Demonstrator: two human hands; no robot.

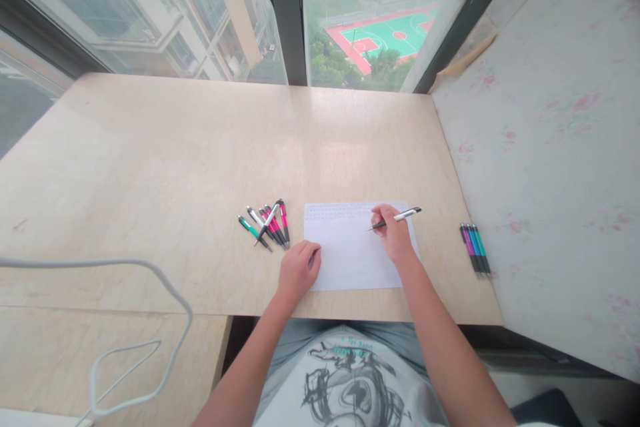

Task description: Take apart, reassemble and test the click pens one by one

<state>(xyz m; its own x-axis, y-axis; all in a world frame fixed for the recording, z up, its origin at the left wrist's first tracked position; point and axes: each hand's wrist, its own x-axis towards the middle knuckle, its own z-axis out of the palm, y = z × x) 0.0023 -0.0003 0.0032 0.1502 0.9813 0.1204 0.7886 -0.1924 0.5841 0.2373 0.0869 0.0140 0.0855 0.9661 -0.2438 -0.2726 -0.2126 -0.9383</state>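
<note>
White-barrelled ballpoint pen (406, 213) with a black grip: I see it over the right half of a sheet of white paper (355, 263), held at a slant in the right hand (394, 235), its fingers closed round the grip. Its tip points left, just below the rows of small handwriting (335, 211) along the paper's far edge; from my feed I cannot tell whether it touches the sheet. The left hand (297, 268) rests, loosely curled, over the paper's left edge; I cannot make out whether it holds anything. Both hands are apart from each other.

I have the paper lying near the front edge of the pale, marbled tabletop (190, 147), nearer its right edge than its left. Just beside the sheet's far left corner, a loose heap of pens lies on the tabletop: a green pen (249, 225) on the outer side, several pink pens among white ones, and a white-and-black pen (270, 217) crossing over others. Close to the tabletop's right edge, by the floral-papered wall (565, 147), I find a neat row of pens (475, 250) in purple, blue and green. A grey cable (100, 263) loops over the front left. Beyond the far edge, the window shows a basketball court (387, 37).
</note>
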